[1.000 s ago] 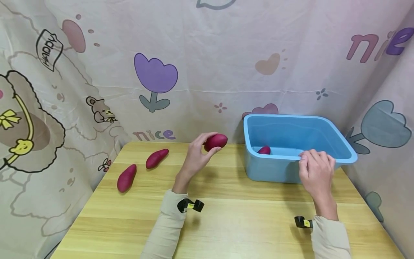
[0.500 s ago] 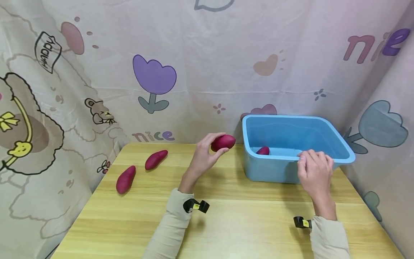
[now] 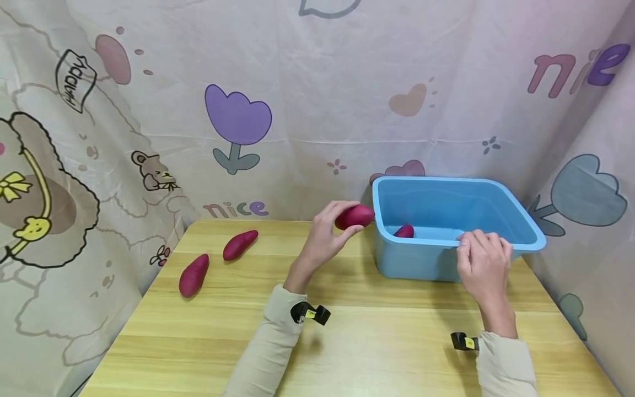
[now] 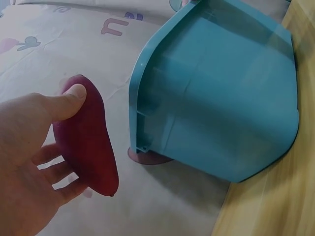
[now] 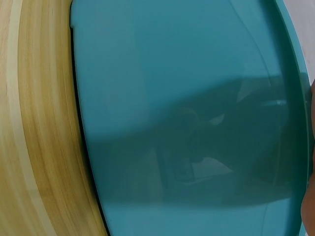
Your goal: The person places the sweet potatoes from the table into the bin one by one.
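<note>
My left hand [image 3: 324, 234] holds a dark red sweet potato [image 3: 358, 216] between thumb and fingers, above the table and beside the left rim of a blue plastic bin [image 3: 416, 259]. In the left wrist view the whole sweet potato [image 4: 88, 140] shows, long and tapered, with the thumb pressed near one end. My right hand [image 3: 486, 267] grips the bin's front rim, its fingers curled over the edge. Inside the bin lies another sweet potato [image 3: 404, 231], partly hidden by the front wall. The right wrist view is mostly filled by the bin's outer wall [image 5: 187, 64].
Two more sweet potatoes, a nearer one [image 3: 193, 275] and a farther one [image 3: 240, 245], lie at the left of the wooden table [image 3: 377, 342]. A printed curtain [image 3: 317, 99] hangs behind and at both sides.
My left hand has carried the sweet potato to the right, up to the bin's left rim. The right hand stays on the front rim, and the bin has not visibly moved.
</note>
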`<control>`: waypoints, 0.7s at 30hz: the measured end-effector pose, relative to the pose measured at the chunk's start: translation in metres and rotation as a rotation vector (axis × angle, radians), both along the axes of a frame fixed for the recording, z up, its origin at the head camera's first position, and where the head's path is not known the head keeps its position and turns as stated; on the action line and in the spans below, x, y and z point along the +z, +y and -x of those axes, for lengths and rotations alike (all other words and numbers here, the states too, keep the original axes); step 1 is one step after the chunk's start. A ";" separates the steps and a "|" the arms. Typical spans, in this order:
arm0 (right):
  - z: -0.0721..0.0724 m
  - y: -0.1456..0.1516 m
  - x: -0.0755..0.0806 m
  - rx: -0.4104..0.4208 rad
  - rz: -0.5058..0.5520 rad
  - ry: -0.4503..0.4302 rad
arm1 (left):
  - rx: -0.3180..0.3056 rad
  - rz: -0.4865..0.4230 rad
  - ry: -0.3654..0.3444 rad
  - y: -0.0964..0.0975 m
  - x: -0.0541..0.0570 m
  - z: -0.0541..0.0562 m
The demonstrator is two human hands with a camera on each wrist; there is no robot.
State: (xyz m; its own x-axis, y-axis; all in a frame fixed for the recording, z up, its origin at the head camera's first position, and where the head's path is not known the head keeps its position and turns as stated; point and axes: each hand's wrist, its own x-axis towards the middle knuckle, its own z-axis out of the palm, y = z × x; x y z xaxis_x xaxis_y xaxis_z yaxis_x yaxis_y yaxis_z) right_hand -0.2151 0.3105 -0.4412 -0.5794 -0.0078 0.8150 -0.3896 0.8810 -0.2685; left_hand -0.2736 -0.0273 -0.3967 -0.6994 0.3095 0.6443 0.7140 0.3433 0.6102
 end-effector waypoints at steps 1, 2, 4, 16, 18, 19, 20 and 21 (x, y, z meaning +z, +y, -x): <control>0.000 0.000 0.000 0.000 0.000 0.001 | 0.000 0.001 0.003 0.001 0.000 0.000; -0.001 0.000 0.000 0.001 0.001 0.000 | -0.002 0.000 0.006 0.003 0.000 0.000; -0.001 0.000 0.000 -0.001 -0.001 -0.003 | -0.006 0.003 0.010 0.005 0.001 0.001; 0.000 0.002 -0.001 -0.003 -0.006 -0.016 | -0.018 0.041 0.020 0.019 0.008 0.002; 0.000 0.002 -0.001 -0.001 -0.003 -0.018 | -0.023 0.046 0.029 0.021 0.010 0.001; -0.001 0.002 -0.001 0.000 -0.002 -0.019 | -0.027 0.047 0.033 0.023 0.010 0.001; -0.001 0.001 -0.001 0.000 0.000 -0.020 | -0.031 0.045 0.037 0.024 0.011 0.001; -0.001 0.001 -0.001 0.001 0.000 -0.020 | -0.035 0.045 0.042 0.026 0.011 0.001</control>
